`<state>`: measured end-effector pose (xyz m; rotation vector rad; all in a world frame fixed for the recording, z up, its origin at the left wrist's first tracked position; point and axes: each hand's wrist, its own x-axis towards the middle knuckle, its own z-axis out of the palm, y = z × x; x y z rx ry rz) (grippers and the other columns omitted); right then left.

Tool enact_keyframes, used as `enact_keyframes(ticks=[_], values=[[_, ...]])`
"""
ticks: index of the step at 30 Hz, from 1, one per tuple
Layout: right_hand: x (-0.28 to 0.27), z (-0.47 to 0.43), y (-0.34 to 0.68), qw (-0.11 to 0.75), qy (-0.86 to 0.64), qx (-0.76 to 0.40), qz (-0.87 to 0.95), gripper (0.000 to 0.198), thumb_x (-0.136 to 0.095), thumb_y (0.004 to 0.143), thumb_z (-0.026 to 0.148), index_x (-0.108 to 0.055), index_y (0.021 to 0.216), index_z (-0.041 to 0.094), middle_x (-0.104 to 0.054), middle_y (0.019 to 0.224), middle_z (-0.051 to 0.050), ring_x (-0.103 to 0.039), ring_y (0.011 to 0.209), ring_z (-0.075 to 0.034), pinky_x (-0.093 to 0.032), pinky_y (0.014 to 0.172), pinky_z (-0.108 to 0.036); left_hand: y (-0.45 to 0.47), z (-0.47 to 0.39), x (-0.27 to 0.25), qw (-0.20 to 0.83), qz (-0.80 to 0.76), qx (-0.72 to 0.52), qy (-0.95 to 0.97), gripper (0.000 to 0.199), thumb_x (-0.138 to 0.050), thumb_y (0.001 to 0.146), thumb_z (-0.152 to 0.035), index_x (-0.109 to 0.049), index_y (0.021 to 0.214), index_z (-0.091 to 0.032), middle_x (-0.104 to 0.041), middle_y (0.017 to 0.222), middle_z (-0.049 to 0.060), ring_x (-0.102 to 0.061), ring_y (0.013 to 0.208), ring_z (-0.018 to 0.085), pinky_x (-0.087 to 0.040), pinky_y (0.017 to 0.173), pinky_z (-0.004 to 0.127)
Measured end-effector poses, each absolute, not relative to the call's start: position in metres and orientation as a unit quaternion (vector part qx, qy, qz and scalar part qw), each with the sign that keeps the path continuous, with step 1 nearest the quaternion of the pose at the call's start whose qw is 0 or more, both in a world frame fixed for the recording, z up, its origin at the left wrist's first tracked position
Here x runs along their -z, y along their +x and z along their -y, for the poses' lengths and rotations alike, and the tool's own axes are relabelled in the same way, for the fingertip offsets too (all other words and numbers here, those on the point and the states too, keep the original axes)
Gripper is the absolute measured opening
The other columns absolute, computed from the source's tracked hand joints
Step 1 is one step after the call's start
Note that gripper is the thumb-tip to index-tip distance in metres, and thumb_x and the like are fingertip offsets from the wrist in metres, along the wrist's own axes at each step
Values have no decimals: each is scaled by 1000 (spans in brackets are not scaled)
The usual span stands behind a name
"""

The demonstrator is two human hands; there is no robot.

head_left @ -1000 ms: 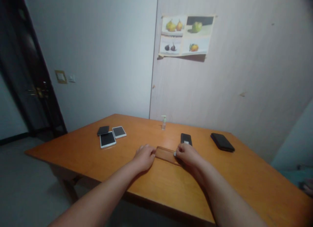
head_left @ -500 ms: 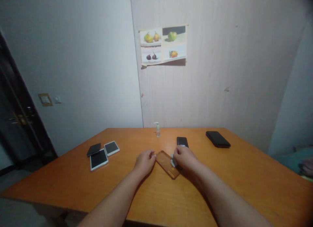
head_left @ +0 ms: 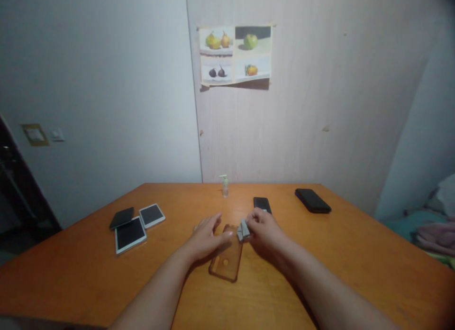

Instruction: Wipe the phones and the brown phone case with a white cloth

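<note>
**Hands meet over a clear case**

Left hand (head_left: pixel 208 235) lies flat, fingers spread and loose, pressing the upper end of a translucent amber soft-plastic phone case (head_left: pixel 226 259) that lies flat at the middle of the glossy orange wooden table (head_left: pixel 355 254). Right hand (head_left: pixel 261 228) pinches a small folded grey cloth (head_left: pixel 243 230) at the case's top corner. Just beyond, towards the far edge, lies a slim black rectangular phone (head_left: pixel 262 204).
</note>
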<state>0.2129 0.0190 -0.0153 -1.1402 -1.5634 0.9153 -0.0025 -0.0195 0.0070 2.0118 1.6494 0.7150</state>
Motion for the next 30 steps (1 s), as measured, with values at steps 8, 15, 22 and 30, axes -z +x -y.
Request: enact_keyframes(ticks=[8, 15, 22, 30], values=[[11, -5, 210, 339, -456, -200, 799, 13, -55, 82, 17, -67, 83, 21, -67, 83, -3, -59, 81, -17, -43, 75, -28, -11, 18, -11, 148, -562, -104, 807, 114, -66, 58, -83, -38, 150, -23, -40, 155, 14, -29, 145, 39, -21, 119, 54], [-6, 15, 218, 196, -428, -85, 878, 30, -56, 94, 45, -73, 117, 36, -62, 130, -6, -50, 123, -28, -35, 103, -45, -11, 18, -9, 167, -573, -41, 801, 124, -64, 54, -87, -27, 154, -25, -22, 164, 13, -11, 151, 39, -4, 119, 63], [0, 6, 210, 148, -487, -26, 860, 31, -52, 96, 45, -71, 119, 36, -43, 154, -7, -19, 148, -40, -11, 110, -69, -8, 20, -12, 159, -566, -37, 808, 110, -63, 61, -82, -31, 151, -27, -25, 163, 14, -14, 151, 38, -7, 118, 65], [-4, 9, 209, 223, -409, -27, 884, 27, -58, 92, 29, -71, 116, 28, -67, 118, -6, -55, 110, -24, -39, 97, -42, -6, 21, -13, 165, -555, -62, 813, 107, -64, 59, -82, -35, 147, -29, -32, 159, 13, -18, 149, 38, -7, 116, 67]])
